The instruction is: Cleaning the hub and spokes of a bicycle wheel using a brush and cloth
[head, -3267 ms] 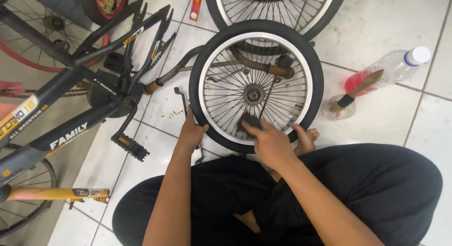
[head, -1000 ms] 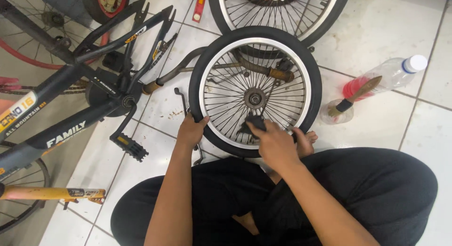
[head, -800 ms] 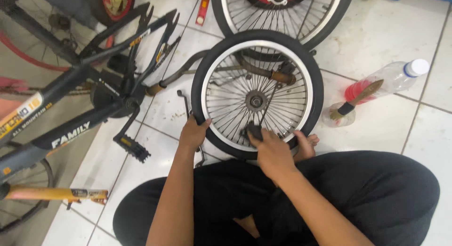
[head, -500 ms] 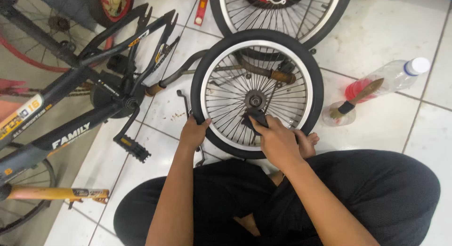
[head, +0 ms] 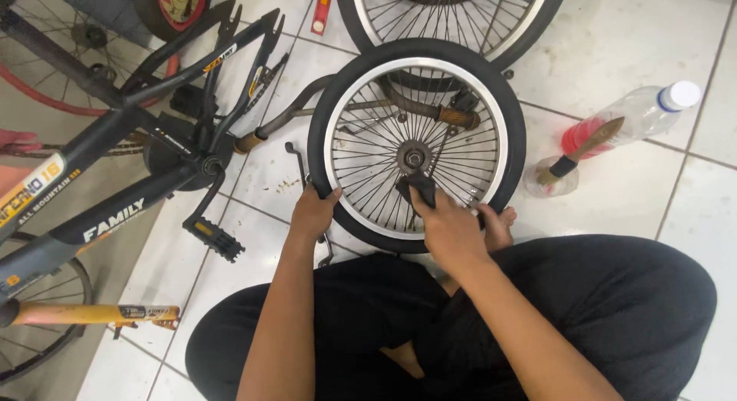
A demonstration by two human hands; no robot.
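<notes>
Sliding my right hand [head: 449,228] up the spokes, I now pinch a dark rag [head: 418,190] just below the hub, while my left hand [head: 313,214] grips the near-left rim of the small bicycle wheel [head: 417,144] lying on the tiled floor [head: 660,178] before my knees.
</notes>
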